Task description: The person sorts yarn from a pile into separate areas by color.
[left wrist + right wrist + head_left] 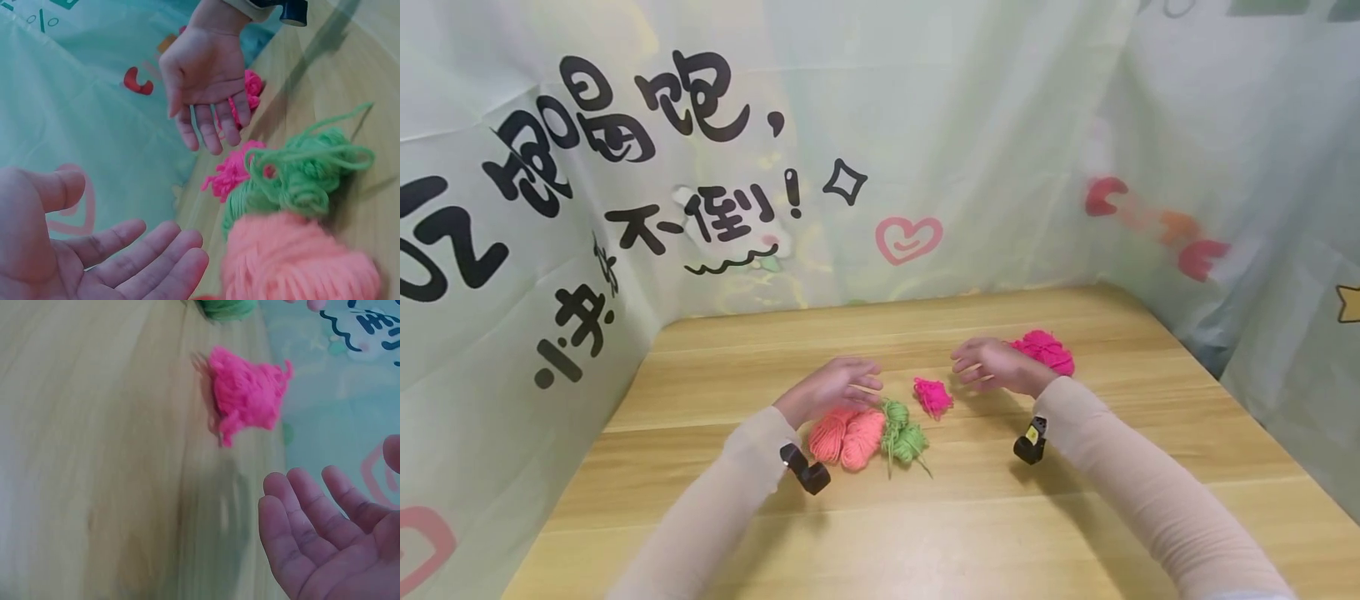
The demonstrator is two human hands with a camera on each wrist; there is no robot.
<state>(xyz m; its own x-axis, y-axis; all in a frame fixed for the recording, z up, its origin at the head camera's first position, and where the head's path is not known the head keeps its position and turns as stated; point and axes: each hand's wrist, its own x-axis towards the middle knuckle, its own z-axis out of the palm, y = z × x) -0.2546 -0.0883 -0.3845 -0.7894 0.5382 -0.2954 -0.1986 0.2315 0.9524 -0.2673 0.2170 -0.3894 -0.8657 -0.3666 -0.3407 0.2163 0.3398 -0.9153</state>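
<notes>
My left hand (pixel 837 385) hovers over the coral yarn bundles (pixel 863 437), fingers relaxed and holding nothing. Two coral bundles lie side by side, with green yarn (pixel 904 437) in small balls and loose ends directly to their right. A small bright pink yarn clump (pixel 933 397) sits between the two hands, near the middle of the table. My right hand (pixel 995 365) is raised just right of that clump, palm turned inward, fingers loosely extended. Behind the right wrist lies a larger pink yarn bundle (pixel 1047 352), partly hidden by that hand and forearm.
The wooden table (pixel 925 533) is bordered at the back and sides by a hanging printed curtain (pixel 985 150) with black lettering and hearts. Small black cameras are strapped at the left wrist (pixel 806 471) and the right wrist (pixel 1031 442).
</notes>
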